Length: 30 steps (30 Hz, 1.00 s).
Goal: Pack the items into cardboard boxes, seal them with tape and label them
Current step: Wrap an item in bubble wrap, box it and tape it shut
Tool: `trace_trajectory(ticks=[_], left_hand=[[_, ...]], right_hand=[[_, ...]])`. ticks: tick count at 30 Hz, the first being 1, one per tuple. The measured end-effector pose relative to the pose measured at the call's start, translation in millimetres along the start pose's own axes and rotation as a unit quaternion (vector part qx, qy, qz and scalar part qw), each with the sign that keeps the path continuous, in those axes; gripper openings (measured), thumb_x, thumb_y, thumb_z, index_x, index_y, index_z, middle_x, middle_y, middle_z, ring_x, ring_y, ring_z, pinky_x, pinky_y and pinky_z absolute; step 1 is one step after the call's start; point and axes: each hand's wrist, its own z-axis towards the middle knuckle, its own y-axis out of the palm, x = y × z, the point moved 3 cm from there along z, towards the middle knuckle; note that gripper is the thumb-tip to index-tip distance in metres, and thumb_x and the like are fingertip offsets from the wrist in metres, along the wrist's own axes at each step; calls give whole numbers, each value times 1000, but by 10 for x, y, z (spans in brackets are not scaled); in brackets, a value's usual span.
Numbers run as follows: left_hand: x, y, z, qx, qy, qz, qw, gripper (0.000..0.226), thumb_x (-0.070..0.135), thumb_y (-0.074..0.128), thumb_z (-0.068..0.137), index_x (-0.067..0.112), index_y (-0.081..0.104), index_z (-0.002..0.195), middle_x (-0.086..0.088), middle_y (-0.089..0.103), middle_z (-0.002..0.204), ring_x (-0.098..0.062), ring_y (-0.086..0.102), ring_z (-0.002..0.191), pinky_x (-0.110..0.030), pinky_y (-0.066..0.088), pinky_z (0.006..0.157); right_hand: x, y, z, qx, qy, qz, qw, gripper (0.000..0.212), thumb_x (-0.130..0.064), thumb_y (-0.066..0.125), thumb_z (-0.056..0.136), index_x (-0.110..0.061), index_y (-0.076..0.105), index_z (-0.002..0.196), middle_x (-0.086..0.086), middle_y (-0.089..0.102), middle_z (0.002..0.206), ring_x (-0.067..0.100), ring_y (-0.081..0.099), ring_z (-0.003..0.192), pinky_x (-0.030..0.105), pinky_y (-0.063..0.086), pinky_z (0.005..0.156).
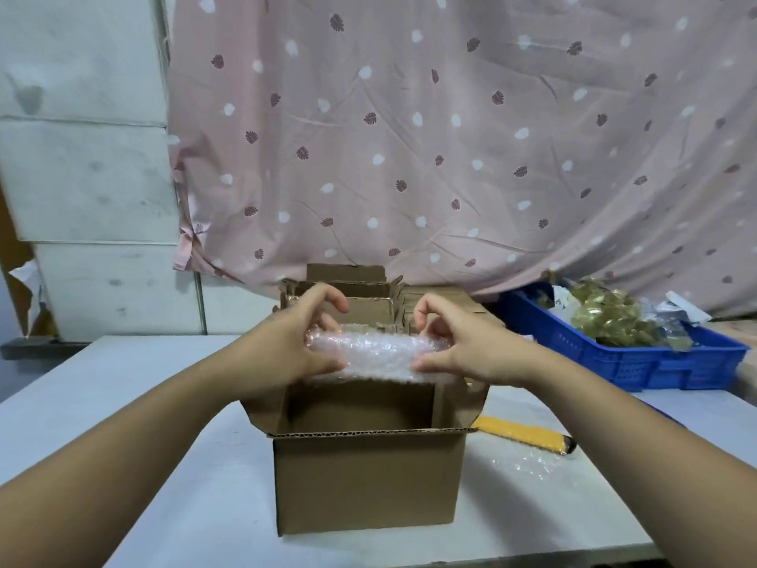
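An open brown cardboard box stands on the white table in front of me, flaps spread, its inside dark. Just above its far edge I hold a bundle wrapped in clear bubble wrap. My left hand grips the bundle's left end with thumb below and fingers curled over the top. My right hand pinches its right end the same way. What the wrap holds is hidden.
Several more open cardboard boxes stand behind. A yellow utility knife and a scrap of bubble wrap lie right of the box. A blue plastic crate with gold-coloured bagged items sits at the right. A pink patterned curtain hangs behind.
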Motion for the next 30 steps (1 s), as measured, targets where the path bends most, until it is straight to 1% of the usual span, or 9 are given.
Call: trace_trajectory(ticks=[3,6,8,10,13,16,20,24,30], left_hand=[[-52,52,0,-28,63,87,994,47,14,73,78,35,32,80,11,55,90,-5,47,74,-22,44,70],[-102,145,13,-111,105,220,963,40,18,68,80,28,30,71,11,46,83,-2,39,75,-17,36,67],[-156,243,-5,-166,108,289,937,31,27,63,84,27,34,73,13,42,85,0,39,77,-16,35,69],[-198,335,-26,-200,105,337,914,14,32,58,87,27,46,84,10,46,94,-6,46,86,-22,41,77],[-212,400,-34,-241,85,416,873,14,30,53,89,17,58,94,0,56,104,-17,52,90,-33,46,81],[-206,417,-15,-276,79,461,840,13,21,47,90,13,53,82,-6,58,94,-19,44,75,-36,47,69],[-199,421,-53,-348,40,483,803,10,25,44,96,21,46,87,-4,54,105,-17,43,76,-25,24,44],[-266,463,-90,-373,34,499,782,19,32,42,99,18,55,102,-3,46,111,-19,52,92,-25,25,46],[-234,458,-110,-378,64,469,795,16,21,45,96,26,58,104,-2,32,113,-20,48,75,-33,39,57]], right_hand=[[-84,86,24,-2,-27,-106,994,41,-20,73,81,-30,33,81,-5,51,82,7,39,65,19,37,59],[-149,197,100,-44,-64,-233,969,35,-18,65,82,-28,33,77,-5,50,82,11,42,71,23,36,61],[-183,295,143,-81,-97,-310,942,27,-20,62,84,-29,37,77,-8,49,87,14,44,80,30,36,67],[-166,396,177,-108,-124,-369,915,9,-24,59,87,-29,52,90,-5,57,101,18,51,93,32,42,74],[-114,544,232,-131,-158,-454,867,9,-24,56,89,-18,61,93,3,60,111,26,59,98,31,39,64],[-149,609,246,-178,-159,-431,870,11,-16,52,89,-23,48,82,5,56,101,30,58,90,33,39,64],[-154,711,219,-216,-158,-433,861,10,-17,48,95,-22,53,102,4,48,98,29,55,91,35,34,64],[-160,750,240,-239,-153,-475,833,21,-16,46,96,-18,59,112,6,51,106,31,57,92,36,38,64],[-127,789,267,-261,-149,-484,822,21,-16,47,95,-17,59,111,10,57,101,32,58,86,35,40,62]])
